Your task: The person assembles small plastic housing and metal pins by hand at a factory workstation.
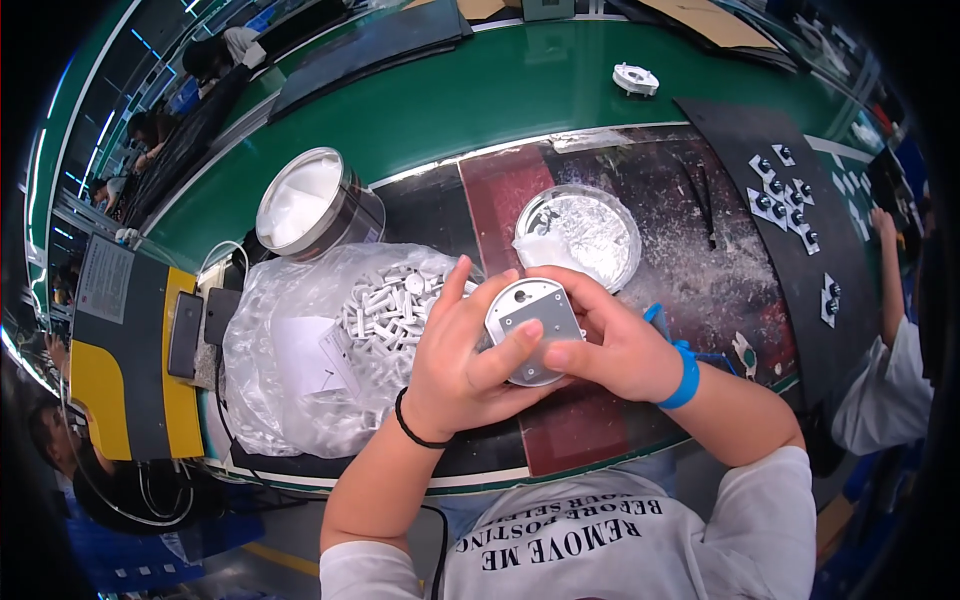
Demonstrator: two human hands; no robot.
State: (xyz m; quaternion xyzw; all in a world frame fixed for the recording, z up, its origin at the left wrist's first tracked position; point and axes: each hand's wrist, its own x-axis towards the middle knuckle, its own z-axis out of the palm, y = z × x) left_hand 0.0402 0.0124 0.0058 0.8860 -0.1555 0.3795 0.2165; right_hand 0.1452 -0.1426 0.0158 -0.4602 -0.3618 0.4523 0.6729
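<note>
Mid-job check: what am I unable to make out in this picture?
- Underside of the round white part: head view, turned away, cupped by the left hand and right hand.
- Anything under the paper sheet beside the small white pieces: head view, the sheet covers it.
- The tin's bottom: head view, white contents hide it.
- Right-hand co-worker's full figure: head view, lost at the dark rim.

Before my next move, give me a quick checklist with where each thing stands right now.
1. Left hand gripping the round part: ok, thumb on its grey face.
2. Right hand steadying it: ok, holding its other side.
3. Small white parts nearby: ok, heaped in the plastic bag.
4. Work surface clean: not ok, pale debris right of the round dish.
5. Part's underside: cannot tell, hidden.
</note>
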